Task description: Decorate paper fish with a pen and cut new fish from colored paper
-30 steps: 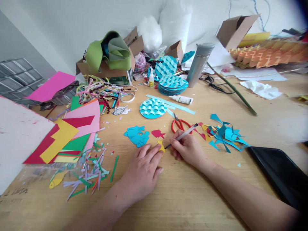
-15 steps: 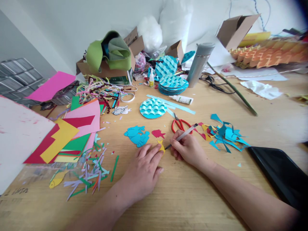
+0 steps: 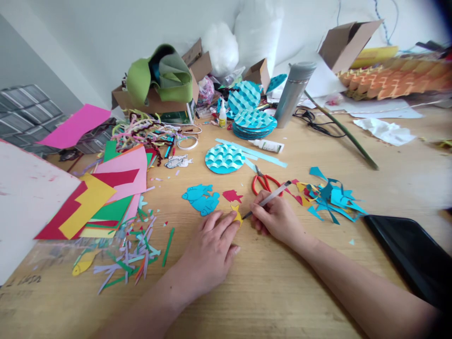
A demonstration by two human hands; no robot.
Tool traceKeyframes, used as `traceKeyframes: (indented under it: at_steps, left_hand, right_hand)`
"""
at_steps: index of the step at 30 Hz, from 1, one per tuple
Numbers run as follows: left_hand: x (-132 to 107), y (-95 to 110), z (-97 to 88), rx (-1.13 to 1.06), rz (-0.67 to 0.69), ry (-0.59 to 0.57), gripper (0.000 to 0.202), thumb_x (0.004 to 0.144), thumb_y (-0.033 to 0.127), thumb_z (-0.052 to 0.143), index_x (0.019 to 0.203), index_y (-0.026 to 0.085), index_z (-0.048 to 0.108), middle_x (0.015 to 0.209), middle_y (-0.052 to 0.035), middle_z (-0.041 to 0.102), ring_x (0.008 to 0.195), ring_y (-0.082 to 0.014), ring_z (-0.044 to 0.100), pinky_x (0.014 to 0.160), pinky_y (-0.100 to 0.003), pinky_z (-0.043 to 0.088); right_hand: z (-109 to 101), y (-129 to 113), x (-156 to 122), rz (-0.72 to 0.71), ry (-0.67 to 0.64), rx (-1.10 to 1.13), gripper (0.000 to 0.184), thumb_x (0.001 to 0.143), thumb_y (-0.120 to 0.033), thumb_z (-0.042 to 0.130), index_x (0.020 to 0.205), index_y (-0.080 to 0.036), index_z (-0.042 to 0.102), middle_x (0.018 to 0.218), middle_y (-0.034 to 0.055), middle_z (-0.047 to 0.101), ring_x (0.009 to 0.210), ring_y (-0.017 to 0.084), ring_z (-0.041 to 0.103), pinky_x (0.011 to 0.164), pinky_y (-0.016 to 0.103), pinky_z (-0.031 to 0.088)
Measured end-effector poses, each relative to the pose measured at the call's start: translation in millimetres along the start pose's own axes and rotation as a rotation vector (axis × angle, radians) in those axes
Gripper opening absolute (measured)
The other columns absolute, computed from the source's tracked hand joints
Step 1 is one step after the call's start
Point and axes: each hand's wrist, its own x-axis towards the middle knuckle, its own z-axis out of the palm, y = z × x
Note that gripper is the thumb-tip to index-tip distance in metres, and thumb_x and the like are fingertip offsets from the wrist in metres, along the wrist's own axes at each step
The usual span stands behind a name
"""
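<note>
Under the fingertips of my left hand [image 3: 213, 242] lies a small yellow paper fish [image 3: 238, 215], partly hidden by those fingers. The left hand rests flat on the table, fingers stretched out. My right hand [image 3: 275, 217] is closed around a grey pen [image 3: 271, 196], whose dark tip meets the yellow fish's right edge. Just beyond the hands are blue paper fish [image 3: 200, 197] and a red paper fish [image 3: 232, 196]. Red-handled scissors [image 3: 265, 181] lie behind the right hand, partly covered by it and the pen.
Blue paper scraps [image 3: 334, 195] and a black phone-like device [image 3: 406, 254] lie right. A woven blue disc [image 3: 225, 158], a glue bottle [image 3: 270, 146] and a grey flask [image 3: 294, 94] stand or lie further back. Coloured paper sheets [image 3: 120, 181] and thin strips [image 3: 137, 254] spread left.
Almost nothing differs. My left hand stays on the yellow fish, and the pen in my right hand keeps its tip at the fish's edge.
</note>
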Motion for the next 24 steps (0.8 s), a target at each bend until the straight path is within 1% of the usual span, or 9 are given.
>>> traceKeyframes:
  at_steps: [5, 9, 14, 24]
  left_hand:
    - [0.9, 0.0, -1.0, -0.002, -0.006, -0.008, 0.044, 0.095, 0.028, 0.049, 0.137, 0.017, 0.046, 0.147, -0.0089, 0.046, 0.134, -0.0275, 0.036, 0.112, -0.050, 0.035]
    - [1.3, 0.7, -1.6, 0.002, -0.007, -0.013, 0.044, 0.095, 0.027, 0.048, 0.137, 0.016, 0.046, 0.148, -0.0077, 0.045, 0.134, -0.0281, 0.036, 0.113, -0.049, 0.035]
    - [0.2, 1.0, -1.5, 0.004, -0.004, -0.021, 0.043, 0.095, 0.027, 0.049, 0.136, 0.014, 0.047, 0.148, -0.0085, 0.044, 0.134, -0.0285, 0.035, 0.113, -0.049, 0.034]
    - [0.5, 0.0, -0.8, 0.015, 0.000, -0.018, 0.045, 0.095, 0.028, 0.048, 0.138, 0.014, 0.046, 0.149, -0.0083, 0.044, 0.134, -0.0287, 0.035, 0.112, -0.050, 0.035]
  right_hand:
    - [0.1, -0.7, 0.3, -0.001, 0.010, -0.005, 0.012, 0.072, -0.028, 0.056, 0.070, -0.023, 0.045, 0.042, -0.0062, 0.054, 0.032, 0.010, 0.049, 0.031, 0.017, 0.039]
    - [-0.3, -0.4, -0.2, -0.007, -0.002, -0.020, 0.011, 0.071, -0.026, 0.055, 0.069, -0.023, 0.045, 0.042, -0.0067, 0.053, 0.032, 0.010, 0.049, 0.031, 0.017, 0.039]
    - [-0.7, -0.3, -1.1, -0.010, -0.007, -0.020, 0.010, 0.072, -0.024, 0.054, 0.069, -0.022, 0.045, 0.042, -0.0068, 0.053, 0.032, 0.009, 0.049, 0.032, 0.017, 0.040]
    - [-0.7, 2.3, -0.5, -0.038, -0.021, -0.021, 0.010, 0.073, -0.022, 0.053, 0.069, -0.022, 0.044, 0.043, -0.0070, 0.053, 0.033, 0.009, 0.050, 0.032, 0.016, 0.040]
